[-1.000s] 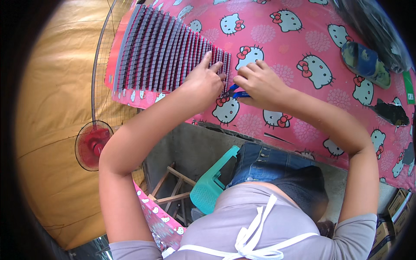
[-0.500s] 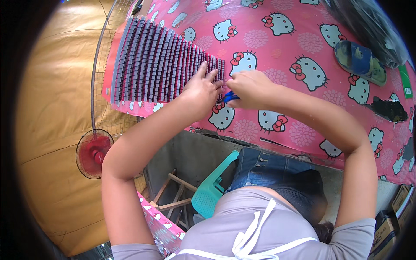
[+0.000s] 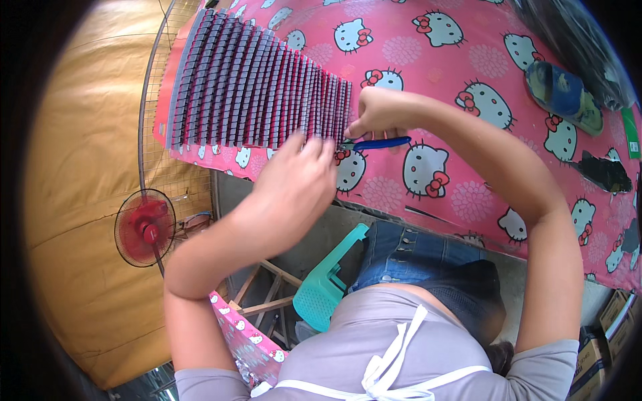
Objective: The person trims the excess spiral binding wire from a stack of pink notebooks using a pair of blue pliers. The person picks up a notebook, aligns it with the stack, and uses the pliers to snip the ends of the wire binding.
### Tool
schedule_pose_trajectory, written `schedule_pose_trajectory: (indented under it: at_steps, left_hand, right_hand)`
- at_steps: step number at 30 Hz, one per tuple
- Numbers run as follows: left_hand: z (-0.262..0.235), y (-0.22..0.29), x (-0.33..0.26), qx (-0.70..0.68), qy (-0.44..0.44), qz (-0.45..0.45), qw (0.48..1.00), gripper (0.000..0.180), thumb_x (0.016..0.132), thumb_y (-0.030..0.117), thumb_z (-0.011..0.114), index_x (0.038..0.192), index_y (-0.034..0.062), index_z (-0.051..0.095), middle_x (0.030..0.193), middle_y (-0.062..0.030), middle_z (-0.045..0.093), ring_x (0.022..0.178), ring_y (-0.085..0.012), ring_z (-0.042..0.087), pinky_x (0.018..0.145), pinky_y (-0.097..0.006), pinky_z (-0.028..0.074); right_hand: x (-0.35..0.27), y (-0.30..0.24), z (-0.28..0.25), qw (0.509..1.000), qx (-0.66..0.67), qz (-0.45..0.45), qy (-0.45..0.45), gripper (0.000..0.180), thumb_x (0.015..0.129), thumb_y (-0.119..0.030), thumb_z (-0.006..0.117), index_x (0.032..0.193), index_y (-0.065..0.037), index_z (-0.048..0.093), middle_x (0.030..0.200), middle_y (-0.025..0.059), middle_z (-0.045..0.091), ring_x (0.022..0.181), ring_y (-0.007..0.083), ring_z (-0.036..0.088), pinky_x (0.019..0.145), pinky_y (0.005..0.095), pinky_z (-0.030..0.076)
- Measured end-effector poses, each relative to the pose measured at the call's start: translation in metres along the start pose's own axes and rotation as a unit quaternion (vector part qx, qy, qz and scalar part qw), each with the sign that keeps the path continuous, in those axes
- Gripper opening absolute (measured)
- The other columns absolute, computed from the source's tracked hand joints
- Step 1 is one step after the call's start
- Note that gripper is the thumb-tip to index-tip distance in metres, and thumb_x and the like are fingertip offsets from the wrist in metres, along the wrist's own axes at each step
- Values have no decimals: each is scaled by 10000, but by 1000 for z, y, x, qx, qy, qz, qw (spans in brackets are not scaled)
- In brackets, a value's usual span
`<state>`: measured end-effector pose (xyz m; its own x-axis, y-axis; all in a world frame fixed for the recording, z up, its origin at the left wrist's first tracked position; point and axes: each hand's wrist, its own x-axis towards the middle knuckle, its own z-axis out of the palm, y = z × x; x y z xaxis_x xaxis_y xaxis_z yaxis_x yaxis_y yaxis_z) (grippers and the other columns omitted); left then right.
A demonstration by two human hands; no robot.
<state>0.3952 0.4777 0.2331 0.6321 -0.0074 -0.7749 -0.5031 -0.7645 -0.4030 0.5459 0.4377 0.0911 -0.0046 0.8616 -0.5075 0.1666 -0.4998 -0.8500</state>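
A ribbed panel of dark, grey-topped rows on a red and pink base lies on the table, narrowing to the right. My right hand is closed at the panel's narrow right end, its thumb near the edge. A small tool with a blue handle is under its curled fingers, the metal tip pointing left at the panel's near right corner. Its exact kind is hard to make out. My left hand is smeared by motion at the panel's near edge, its fingertips over the lower rows; whether it holds anything is hidden.
A pink cartoon-cat cloth covers the table. At the right lie a blue and yellow slipper and dark plastic. A red fan stands at the left by a wire grid. Below are a turquoise plastic stool and wooden slats.
My left hand has come off the panel's right end and moved nearer to me. My right hand has loosened its wrap, so more of the blue handle shows, pointing right.
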Motion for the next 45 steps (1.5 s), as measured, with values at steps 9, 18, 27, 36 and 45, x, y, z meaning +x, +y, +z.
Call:
schedule_pose_trajectory:
  at_steps: [9,18,27,36,45]
  left_hand:
    - [185,25,-6,-510,255,-264,778,561,704,244,775,1164,11,552,1040,-154,602,961,-296,594,858,-387,467]
    - [229,55,66,-546,378,-393,635,846,597,353,876,1275,34,484,1169,-187,489,1120,-312,450,955,-420,387]
    - [231,60,72,-592,377,-428,569,889,580,380,887,1321,88,492,1234,-175,429,1160,-291,410,987,-404,373]
    - [251,61,77,-593,419,-405,557,890,543,451,887,1284,103,539,1186,-157,400,1128,-296,420,959,-400,394]
    - [249,62,80,-590,419,-410,555,913,540,474,882,1280,66,535,1213,-175,398,1140,-311,417,971,-422,379]
  right_hand:
    - [-13,54,36,773,-436,-335,316,362,675,-328,757,901,-69,644,977,110,584,966,252,572,848,402,436]
    - [3,55,46,781,-406,-355,313,330,668,-289,755,884,-70,636,934,92,579,939,243,569,817,399,437]
    - [-8,32,36,766,-460,-340,293,342,663,-284,758,899,-66,640,927,83,573,941,241,572,789,377,445]
    - [-4,37,39,820,-389,-319,273,334,679,-299,760,870,-46,654,862,95,586,859,264,588,727,385,471]
    - [-1,3,9,993,-104,-16,61,508,777,-409,711,730,93,650,666,199,645,504,270,626,552,383,523]
